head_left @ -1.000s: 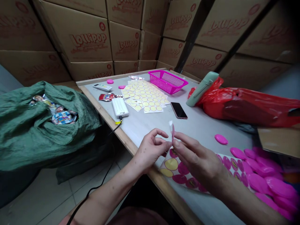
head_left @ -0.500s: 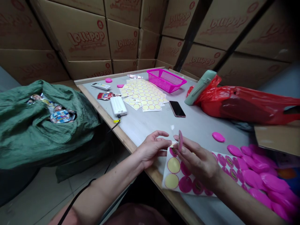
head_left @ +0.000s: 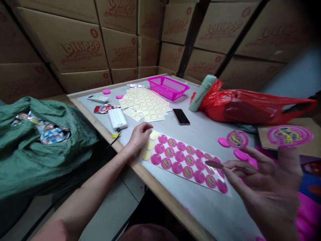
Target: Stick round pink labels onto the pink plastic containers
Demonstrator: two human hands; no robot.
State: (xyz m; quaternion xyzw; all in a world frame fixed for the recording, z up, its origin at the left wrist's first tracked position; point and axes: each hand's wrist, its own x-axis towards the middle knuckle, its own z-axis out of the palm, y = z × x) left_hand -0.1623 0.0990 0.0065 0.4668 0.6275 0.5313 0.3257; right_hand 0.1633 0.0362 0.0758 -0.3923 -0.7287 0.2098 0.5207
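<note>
A sheet of round pink stickers [head_left: 179, 156] lies flat on the grey table, with bare yellow circles at its left end. My left hand [head_left: 141, 134] has its fingers curled at the sheet's upper left corner, pressed on or gripping its edge. Over the sheet's right end, my right hand [head_left: 265, 177] pinches a round sticker [head_left: 213, 164] seen nearly edge-on between thumb and a finger. Two more round stickers, a smaller-looking one [head_left: 237, 139] and a larger-looking one [head_left: 289, 136], stick to other fingertips of this hand. Pink round pieces [head_left: 242, 154] lie behind and beside it.
Yellow-circle sheets [head_left: 144, 103], a pink basket [head_left: 168, 87], a phone [head_left: 181, 116], a white power bank [head_left: 117, 119] and a red bag [head_left: 238, 107] with a green bottle [head_left: 202, 93] stand farther back. A green sack [head_left: 47, 164] is at left; cartons [head_left: 82, 43] line the wall.
My left hand has moved left to the sheet's corner. My right hand has moved right, now with stickers on its fingertips. The sheet has shifted left and lies more in view; the camera view has turned slightly.
</note>
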